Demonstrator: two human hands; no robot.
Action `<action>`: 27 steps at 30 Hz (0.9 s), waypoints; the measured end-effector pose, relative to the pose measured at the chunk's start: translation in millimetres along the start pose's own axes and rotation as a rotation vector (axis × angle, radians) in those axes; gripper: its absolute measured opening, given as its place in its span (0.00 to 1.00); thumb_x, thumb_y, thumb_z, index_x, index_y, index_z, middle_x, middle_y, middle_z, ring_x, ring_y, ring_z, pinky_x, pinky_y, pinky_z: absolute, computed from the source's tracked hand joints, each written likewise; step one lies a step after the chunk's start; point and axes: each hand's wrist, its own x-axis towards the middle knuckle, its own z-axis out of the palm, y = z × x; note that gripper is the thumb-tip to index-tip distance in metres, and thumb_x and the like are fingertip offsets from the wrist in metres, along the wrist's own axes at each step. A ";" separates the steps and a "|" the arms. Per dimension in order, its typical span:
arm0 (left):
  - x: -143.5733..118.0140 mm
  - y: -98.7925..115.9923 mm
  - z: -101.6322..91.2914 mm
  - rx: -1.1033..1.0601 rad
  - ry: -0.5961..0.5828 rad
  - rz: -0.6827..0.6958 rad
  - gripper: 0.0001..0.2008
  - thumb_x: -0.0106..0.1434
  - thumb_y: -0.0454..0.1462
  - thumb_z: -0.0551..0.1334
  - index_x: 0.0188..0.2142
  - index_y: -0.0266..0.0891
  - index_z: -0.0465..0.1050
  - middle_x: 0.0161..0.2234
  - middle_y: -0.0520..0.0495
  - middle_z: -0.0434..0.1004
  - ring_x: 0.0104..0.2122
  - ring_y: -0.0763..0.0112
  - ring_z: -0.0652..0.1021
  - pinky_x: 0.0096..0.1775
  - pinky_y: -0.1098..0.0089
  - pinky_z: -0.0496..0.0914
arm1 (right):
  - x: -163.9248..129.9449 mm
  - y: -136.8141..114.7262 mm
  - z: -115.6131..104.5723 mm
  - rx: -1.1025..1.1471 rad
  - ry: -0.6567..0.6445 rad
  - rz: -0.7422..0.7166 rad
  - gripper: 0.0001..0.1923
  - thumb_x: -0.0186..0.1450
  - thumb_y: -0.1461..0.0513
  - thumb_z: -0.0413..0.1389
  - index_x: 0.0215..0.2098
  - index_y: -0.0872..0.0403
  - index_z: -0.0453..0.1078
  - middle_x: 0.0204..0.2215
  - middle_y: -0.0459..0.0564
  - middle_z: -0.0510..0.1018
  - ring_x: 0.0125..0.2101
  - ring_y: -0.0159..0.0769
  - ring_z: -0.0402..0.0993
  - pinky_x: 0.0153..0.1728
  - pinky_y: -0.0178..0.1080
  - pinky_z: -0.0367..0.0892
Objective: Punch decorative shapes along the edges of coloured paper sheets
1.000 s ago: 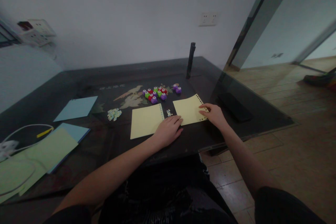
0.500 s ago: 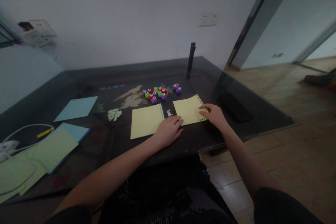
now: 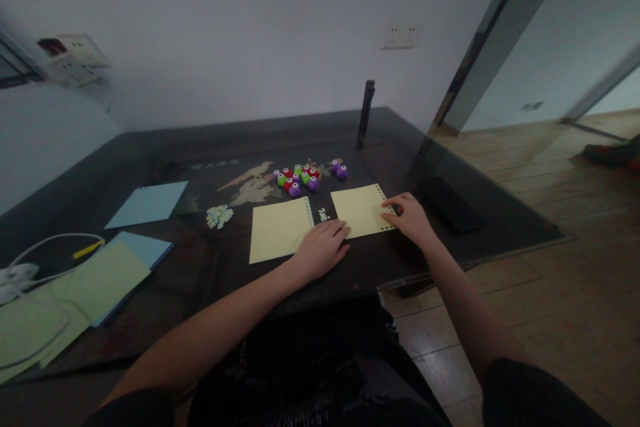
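Note:
My left hand (image 3: 323, 248) lies flat, fingers extended and close together. Its palm rests over the right edge of one yellow loose-leaf sheet (image 3: 277, 230), and its fingertips reach the lower left corner of a second yellow sheet (image 3: 357, 207). On that second sheet's punched right edge rests my right hand (image 3: 409, 217), thumb and index finger apart, with paper showing between them. Between the two sheets is a small cluster of tiny pale paper bits (image 3: 323, 215). Beyond them sit several red, green and purple toys with eye-like tops (image 3: 296, 180); two purple ones (image 3: 339, 169) stand apart.
A larger pile of pale bits (image 3: 219, 216) lies left of the sheets. Farther left are a blue sheet (image 3: 147, 205), stacked green and blue paper (image 3: 117, 273) and a white cable (image 3: 47, 239). A dark upright post (image 3: 365, 115) stands behind; a black flat case (image 3: 449, 205) lies right.
The far right corner of the right-hand sheet has dropped a little, and the sheet lies flatter. Both hands stay nearly in place; the view shifts slightly.

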 end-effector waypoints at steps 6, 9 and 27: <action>-0.2 -2.0 3.2 0.006 0.004 0.002 0.18 0.66 0.40 0.54 0.53 0.35 0.66 0.56 0.39 0.69 0.55 0.60 0.69 0.55 0.59 0.64 | -0.1 -0.3 -0.4 -0.013 -0.015 -0.001 0.13 0.52 0.61 0.60 0.35 0.55 0.76 0.35 0.50 0.69 0.28 0.34 0.64 0.35 0.40 0.64; -0.8 -1.2 4.2 0.006 0.002 0.000 0.18 0.66 0.40 0.54 0.54 0.35 0.65 0.56 0.38 0.68 0.56 0.60 0.68 0.55 0.59 0.64 | 0.2 -0.1 0.3 -0.006 -0.013 -0.004 0.12 0.51 0.61 0.60 0.35 0.54 0.76 0.34 0.50 0.70 0.28 0.34 0.64 0.34 0.40 0.64; -44.5 -147.7 -47.7 -0.068 0.196 -0.434 0.12 0.62 0.36 0.56 0.44 0.36 0.72 0.45 0.41 0.75 0.48 0.61 0.74 0.51 0.59 0.67 | 54.2 -130.2 45.8 0.097 -0.278 -0.411 0.07 0.61 0.62 0.56 0.37 0.55 0.75 0.35 0.51 0.77 0.35 0.37 0.70 0.38 0.39 0.64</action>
